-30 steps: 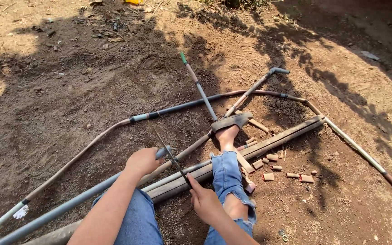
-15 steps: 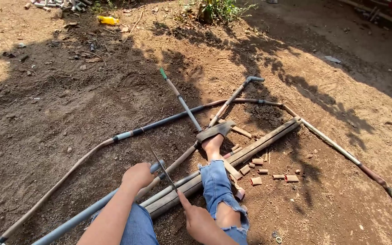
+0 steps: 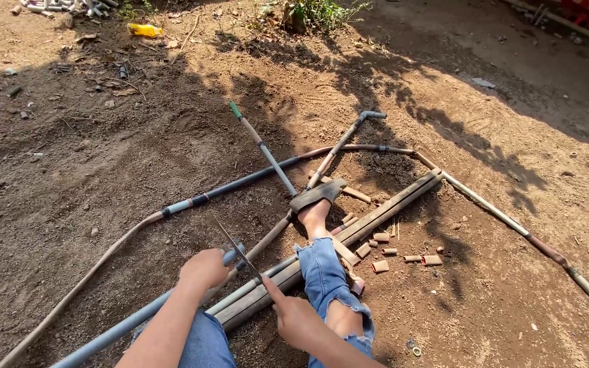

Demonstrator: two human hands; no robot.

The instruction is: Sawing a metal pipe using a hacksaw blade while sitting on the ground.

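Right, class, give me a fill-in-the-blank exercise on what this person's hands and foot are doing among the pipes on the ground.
1. The left hand grips the end of a long ____ pipe.
2. The right hand holds a thin saw blade that crosses the pipe beside the ____ hand.
3. A sandalled foot presses down on crossed pipes lying on bare ____.
4. Short cut pieces lie to the ____ of the leg.

Missing words: grey; left; soil; right
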